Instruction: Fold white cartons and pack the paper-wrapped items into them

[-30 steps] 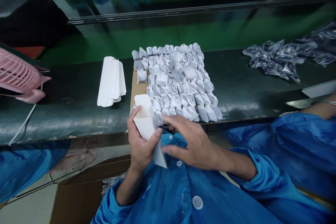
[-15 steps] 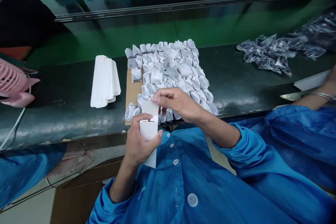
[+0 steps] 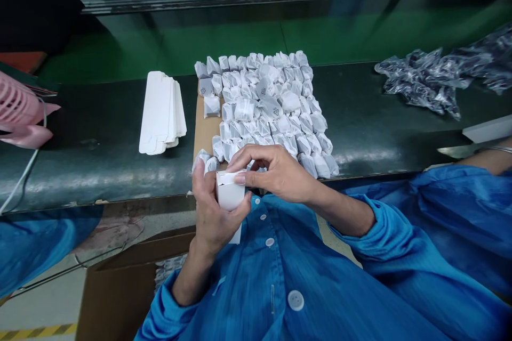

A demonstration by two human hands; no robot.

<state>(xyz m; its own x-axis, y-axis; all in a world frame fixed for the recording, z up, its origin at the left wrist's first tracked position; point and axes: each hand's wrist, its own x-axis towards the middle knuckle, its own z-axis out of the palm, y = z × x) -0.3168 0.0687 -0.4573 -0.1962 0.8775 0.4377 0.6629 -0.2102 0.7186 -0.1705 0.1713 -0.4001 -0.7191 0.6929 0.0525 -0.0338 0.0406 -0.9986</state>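
A small white cardboard box (image 3: 231, 195) stands roughly upright in my left hand (image 3: 210, 218), the thumb and fingers wrapped round its sides. At its top end, my right hand (image 3: 282, 175) pinches the folded-over flap between thumb and fingers. The box's lower part shows below my left thumb, against the blue smock. Just beyond my hands, rows of small items in whitish wrapping (image 3: 276, 112) cover a cardboard sheet (image 3: 203, 133) on the dark green bench. What the box holds, if anything, is hidden.
Flat white cartons (image 3: 158, 114) lie stacked on the left, near a pink plastic fan-like object (image 3: 24, 112) with a cable. Clear plastic bags (image 3: 420, 80) are heaped at right. A co-worker's arm (image 3: 488, 162) reaches in there. Below the bench edge is an open brown carton (image 3: 120, 298).
The box's raised top flap has been folded down over the opening. My right hand has come down onto the box top. The camera view has tilted slightly downward.
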